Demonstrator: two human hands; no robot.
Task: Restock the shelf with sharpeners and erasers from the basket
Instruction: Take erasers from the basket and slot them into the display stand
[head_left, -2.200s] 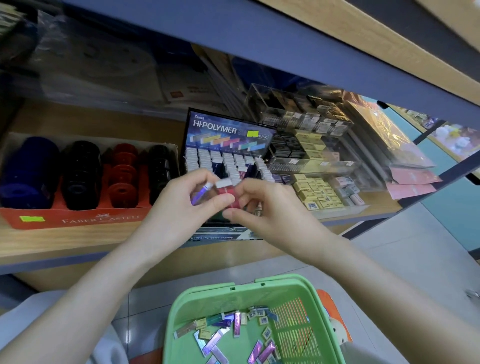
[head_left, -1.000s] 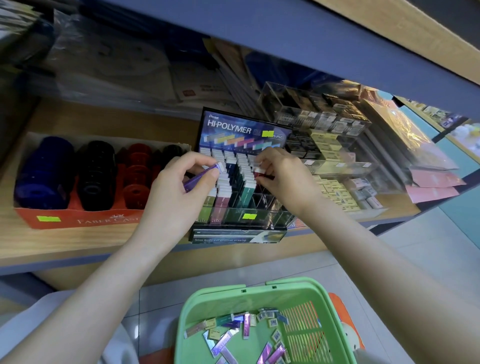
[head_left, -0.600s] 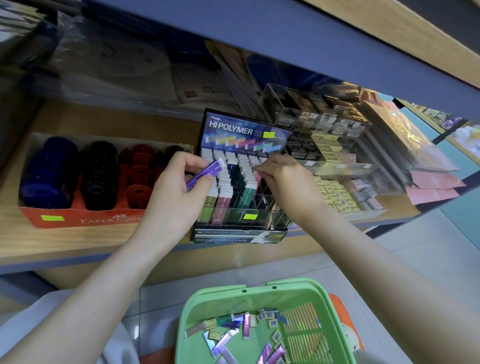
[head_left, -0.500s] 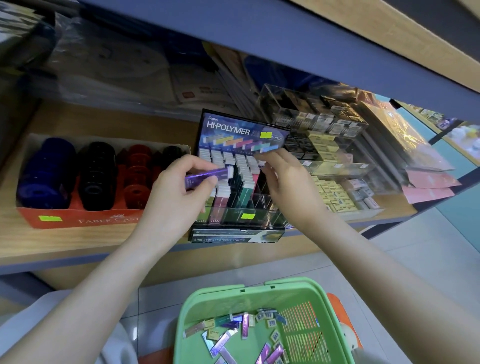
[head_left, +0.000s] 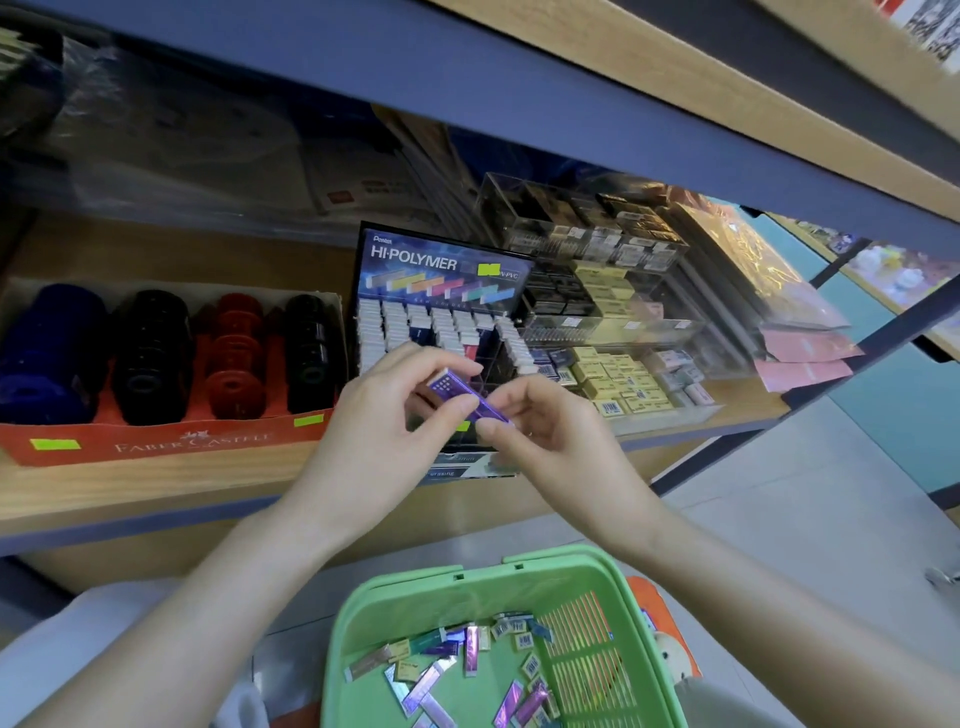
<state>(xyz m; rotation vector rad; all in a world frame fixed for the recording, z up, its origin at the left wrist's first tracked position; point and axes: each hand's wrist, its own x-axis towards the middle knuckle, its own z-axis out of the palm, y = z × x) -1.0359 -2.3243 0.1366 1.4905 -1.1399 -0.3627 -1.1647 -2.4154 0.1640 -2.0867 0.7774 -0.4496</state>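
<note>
Both forearms come in from the bottom corners and the hands meet at centre frame, in front of the shelf (head_left: 156, 488).

Left hand (head_left: 363, 441): back toward the camera, thumb and index curled in a pinch on the purple eraser (head_left: 460, 395) near its upper end.

Right hand (head_left: 566, 447): fingers (head_left: 524, 395) curled, thumb and index tips pinching the eraser's lower end. Both hands hold the same piece, with nothing else in either.

The eraser is a slim stick in a purple sleeve, held in the air just in front of the HI-POLYMER display box (head_left: 441, 265). Cannot tell whether it touches the box. Its long axis is diagonal: the end with the white printed patch points up-left by the left index, and the other end points down-right into the right fingertips.

The display box sits on the shelf. To its left is the red Faber-Castell tray (head_left: 156, 441) of round sharpeners (head_left: 150, 353). To its right is a clear case (head_left: 597, 244) of small boxed erasers.

The green basket (head_left: 415, 592) is below the hands, with loose erasers (head_left: 441, 670) lying on its bottom.
</note>
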